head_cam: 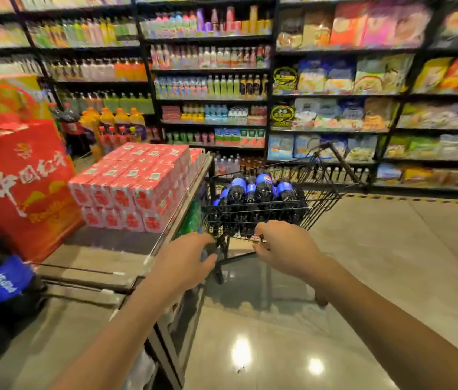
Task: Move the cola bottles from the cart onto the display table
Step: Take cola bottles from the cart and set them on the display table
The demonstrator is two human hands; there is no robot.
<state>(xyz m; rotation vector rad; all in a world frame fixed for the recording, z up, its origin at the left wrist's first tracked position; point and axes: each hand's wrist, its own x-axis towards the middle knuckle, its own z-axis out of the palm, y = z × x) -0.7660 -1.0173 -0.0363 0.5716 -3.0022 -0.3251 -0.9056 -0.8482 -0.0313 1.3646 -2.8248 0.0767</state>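
Observation:
A black wire cart (320, 198) stands on the floor ahead of me, holding several dark cola bottles with blue labels (261, 188). My right hand (284, 249) grips the near rim of the cart basket. My left hand (185, 260) curls its fingers at the cart's near left corner, beside the table edge; whether it holds the wire is hidden. The grey display table (104, 266) lies to my left. Two cola bottles with blue labels (0, 280) lie at its near left edge.
Stacked red drink cartons (138, 184) and a big red gift box (19, 187) stand on the table. Large orange and dark soda bottles (115, 119) stand behind them. Stocked shelves (211, 80) line the back. Shiny floor spreads to the right.

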